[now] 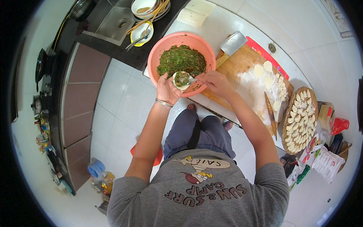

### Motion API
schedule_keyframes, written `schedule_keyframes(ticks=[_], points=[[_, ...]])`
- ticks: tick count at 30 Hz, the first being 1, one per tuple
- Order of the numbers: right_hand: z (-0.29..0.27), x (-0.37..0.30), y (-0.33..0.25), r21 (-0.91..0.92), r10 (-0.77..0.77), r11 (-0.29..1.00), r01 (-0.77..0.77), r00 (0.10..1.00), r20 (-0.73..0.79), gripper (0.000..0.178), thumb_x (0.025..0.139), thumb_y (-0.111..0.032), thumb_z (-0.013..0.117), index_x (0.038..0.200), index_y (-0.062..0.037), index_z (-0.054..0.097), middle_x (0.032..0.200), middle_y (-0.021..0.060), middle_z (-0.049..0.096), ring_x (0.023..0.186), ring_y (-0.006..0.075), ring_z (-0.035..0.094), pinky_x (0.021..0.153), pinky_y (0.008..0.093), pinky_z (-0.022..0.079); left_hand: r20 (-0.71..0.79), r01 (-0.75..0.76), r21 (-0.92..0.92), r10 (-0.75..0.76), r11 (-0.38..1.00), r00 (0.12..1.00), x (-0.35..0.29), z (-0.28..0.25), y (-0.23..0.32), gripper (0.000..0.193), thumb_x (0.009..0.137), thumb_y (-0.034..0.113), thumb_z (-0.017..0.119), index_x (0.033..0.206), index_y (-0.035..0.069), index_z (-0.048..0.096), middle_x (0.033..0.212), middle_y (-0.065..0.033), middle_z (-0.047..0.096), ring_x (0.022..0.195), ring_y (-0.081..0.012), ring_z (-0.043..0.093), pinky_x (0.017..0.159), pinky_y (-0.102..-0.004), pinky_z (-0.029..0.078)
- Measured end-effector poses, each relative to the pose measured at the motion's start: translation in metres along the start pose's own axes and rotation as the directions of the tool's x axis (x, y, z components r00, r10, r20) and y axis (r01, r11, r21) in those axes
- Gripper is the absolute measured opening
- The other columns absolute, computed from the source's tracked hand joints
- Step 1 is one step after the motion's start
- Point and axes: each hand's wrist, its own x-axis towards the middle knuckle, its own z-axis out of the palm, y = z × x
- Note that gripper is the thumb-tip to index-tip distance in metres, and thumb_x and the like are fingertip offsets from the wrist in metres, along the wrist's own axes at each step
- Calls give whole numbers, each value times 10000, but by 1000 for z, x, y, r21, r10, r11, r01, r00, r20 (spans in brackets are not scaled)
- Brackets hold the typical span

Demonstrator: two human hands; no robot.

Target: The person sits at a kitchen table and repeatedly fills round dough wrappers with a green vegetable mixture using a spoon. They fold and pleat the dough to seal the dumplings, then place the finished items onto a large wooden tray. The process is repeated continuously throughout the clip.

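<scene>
On the fingers of my left hand (168, 90) rests a round dumpling wrapper (176, 84) with green filling (182, 78) on it. My right hand (216, 82) grips a spoon (192, 80), its bowl against the filling on the wrapper. Both hands are over the near rim of a pink basin (154, 49), which holds a heap of chopped green filling (181, 58). Right of the basin lies a floured wooden board (236, 70), with several flat wrappers (259, 70), small dough pieces (281, 89) and a tapered rolling pin (270, 111).
A cleaver (233, 43) lies at the board's far left corner. A round tray (289, 145) full of shaped dumplings stands at the right. Bowls (142, 33) with chopsticks sit by the sink (113, 23) at the far left. Brown cabinets (81, 98) line the left side.
</scene>
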Motion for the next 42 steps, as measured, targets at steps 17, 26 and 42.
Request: schedule_keyframes(ticks=[17,26,42], points=[[-26,-4,9,82,243,968,-239,969,-48,186,805,-20,641,982,-46,691,839,98,637,757,231,614,652,299,487,-129,17,120,-1,993,992,12,-12,6,575,975,386,261,1316,-55,399,1311,-186,504,1195,-328,513,1029,-493,401],[-4,20,-28,-135,-166,978,158,985,-52,313,705,-5,618,986,-109,706,778,29,592,789,208,576,674,327,495,-115,68,186,-47,980,992,10,-5,8,589,950,396,301,1334,-44,374,1299,-198,507,1198,-336,506,1021,-493,407],[11,3,-4,86,137,988,-129,986,-94,119,792,-48,634,892,-33,695,810,76,624,753,269,585,672,354,484,-110,-1,20,3,1000,994,14,-8,1,583,955,425,277,1346,10,398,1345,-161,486,1241,-334,469,1021,-511,377]])
